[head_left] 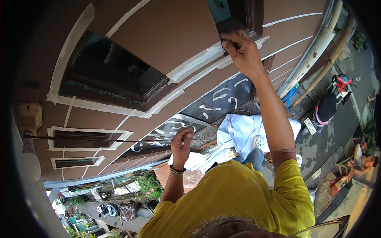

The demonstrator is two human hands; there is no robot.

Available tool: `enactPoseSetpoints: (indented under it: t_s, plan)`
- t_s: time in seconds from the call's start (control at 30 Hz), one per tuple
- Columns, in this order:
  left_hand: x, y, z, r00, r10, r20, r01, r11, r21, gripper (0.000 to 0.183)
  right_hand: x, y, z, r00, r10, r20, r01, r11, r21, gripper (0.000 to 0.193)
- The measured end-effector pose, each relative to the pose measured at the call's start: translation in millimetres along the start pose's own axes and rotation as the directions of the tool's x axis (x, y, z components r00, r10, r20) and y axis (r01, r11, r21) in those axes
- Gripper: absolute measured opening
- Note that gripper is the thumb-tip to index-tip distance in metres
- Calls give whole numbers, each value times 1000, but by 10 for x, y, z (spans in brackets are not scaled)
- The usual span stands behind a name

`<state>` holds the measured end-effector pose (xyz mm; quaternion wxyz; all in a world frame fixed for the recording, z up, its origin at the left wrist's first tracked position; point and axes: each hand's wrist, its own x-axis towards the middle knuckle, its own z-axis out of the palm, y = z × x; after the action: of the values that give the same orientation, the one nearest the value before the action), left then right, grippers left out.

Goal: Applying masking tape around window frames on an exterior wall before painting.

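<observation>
My right hand (244,53) reaches up to the brown wall (170,35), its thumb and fingers closed at a white tape strip (198,61) beside the dark window frame (256,20). Between these fingers is something dark, too small to make out. Lower down, my left hand (181,148) is raised with curled fingers in front of the wall. What it holds, if anything, is hidden. A thin dark cord (91,139) runs from the left edge toward that hand; whether they touch, I cannot tell. More white tape borders another window (115,71) and the small vents (81,139).
Below the wall, a dark panel (222,97) carries several loose-looking white strips. A white sheet (238,129) lies crumpled near my feet. To the right are long pipes (313,53), a parked motorcycle (327,107) and paved ground. Potted plants (151,186) and parked vehicles (127,210) stand lower left.
</observation>
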<state>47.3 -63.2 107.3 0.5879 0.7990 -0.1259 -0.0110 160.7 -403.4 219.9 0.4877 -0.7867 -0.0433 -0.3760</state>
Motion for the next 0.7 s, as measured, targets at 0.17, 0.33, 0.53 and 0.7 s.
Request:
enactPoseSetpoints:
  t_s: [0.17, 0.33, 0.53, 0.7]
  plan:
    - [263, 370, 48, 990, 111, -82, -116, 992, -58, 19, 6, -30, -20, 999, -40, -35, 38, 997, -65, 22]
    - [733, 796, 8, 943, 262, -203, -234, 960, 150, 23, -72, 15, -84, 995, 96, -3, -96, 991, -91, 22]
    - [1279, 1228, 32, 820, 553, -145, -331, 667, 667, 24, -159, 120, -32, 999, 30, 24, -25, 979, -200, 20]
    - [1457, 1186, 18, 863, 499, -83, -324, 671, 666, 17, -108, 73, -20, 996, 78, 33, -71, 984, -161, 16]
